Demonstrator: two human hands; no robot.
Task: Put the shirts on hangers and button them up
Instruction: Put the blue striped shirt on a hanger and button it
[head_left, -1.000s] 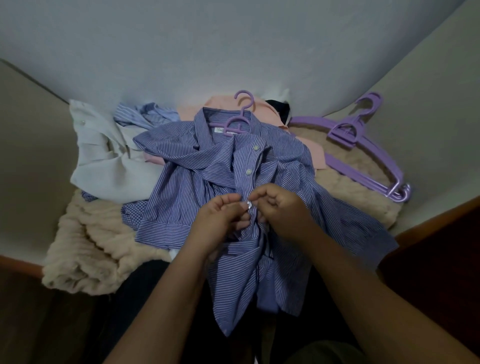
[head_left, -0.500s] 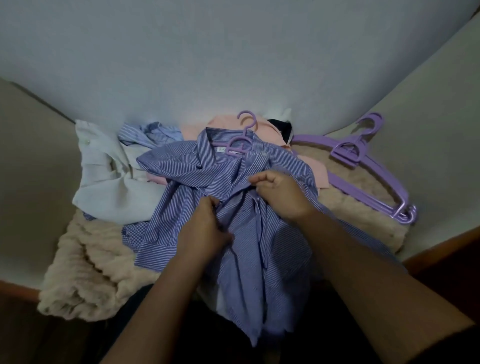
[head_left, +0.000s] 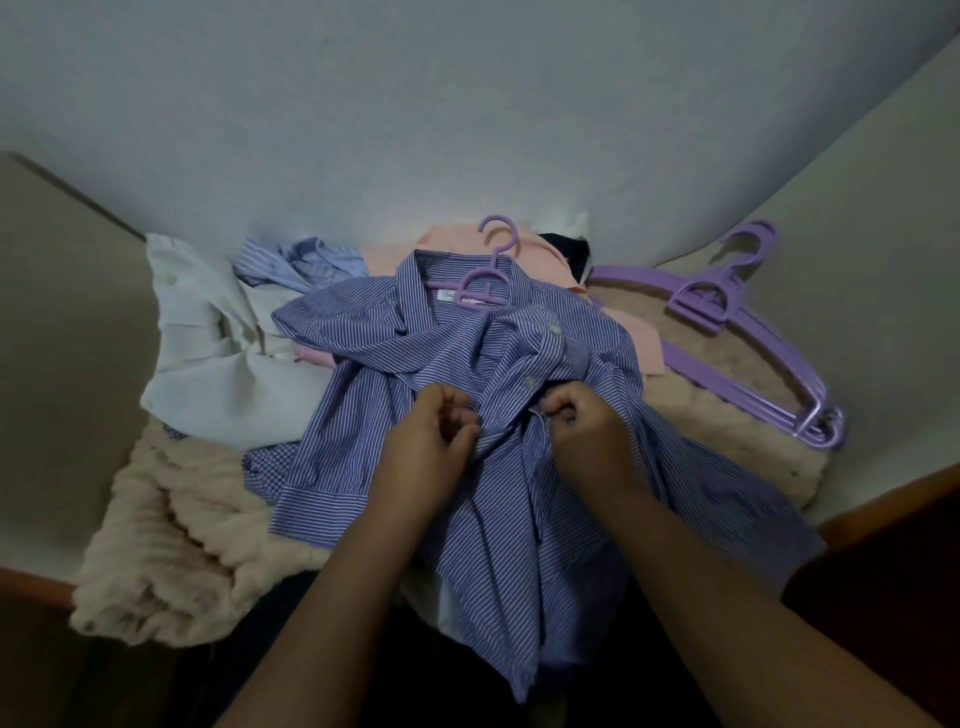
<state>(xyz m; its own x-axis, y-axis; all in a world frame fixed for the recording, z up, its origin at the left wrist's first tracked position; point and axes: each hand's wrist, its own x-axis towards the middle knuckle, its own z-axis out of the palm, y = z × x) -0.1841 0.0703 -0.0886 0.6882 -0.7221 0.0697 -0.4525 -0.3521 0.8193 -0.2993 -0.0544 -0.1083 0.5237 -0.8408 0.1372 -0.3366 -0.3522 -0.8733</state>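
Left hand (head_left: 434, 447): it lies on the front of the striped shirt (head_left: 374, 415), at the near side of the placket. The fingers are curled and pinch a fold of the cloth, so this hand holds the edge with the buttonholes, as far as I can judge.
Right hand (head_left: 584, 434): it is just beside the left hand, on the other side of the placket. The fingers are curled and pinch the cloth edge there; whether a button is between them I cannot tell.
Step in hand: I judge that the next button down the front is being closed.
How to do it well: pull both edges flat and bring them together, match the hole to its own button and not to the neighbour, tip the button on its edge and push it through, then smooth the cloth. The cloth is bunched under the hands, so a skipped hole is easy.
Closed button (head_left: 530, 383): just beyond the hands on the striped shirt, with two more farther up toward the collar.
Hanger in the shirt (head_left: 485, 283): at the collar, far side of the striped shirt; its hook points away.
Spare hangers (head_left: 737, 332): right of the striped shirt, well apart.
Other shirts (head_left: 208, 332): left of the striped shirt and behind it, not yet hung.
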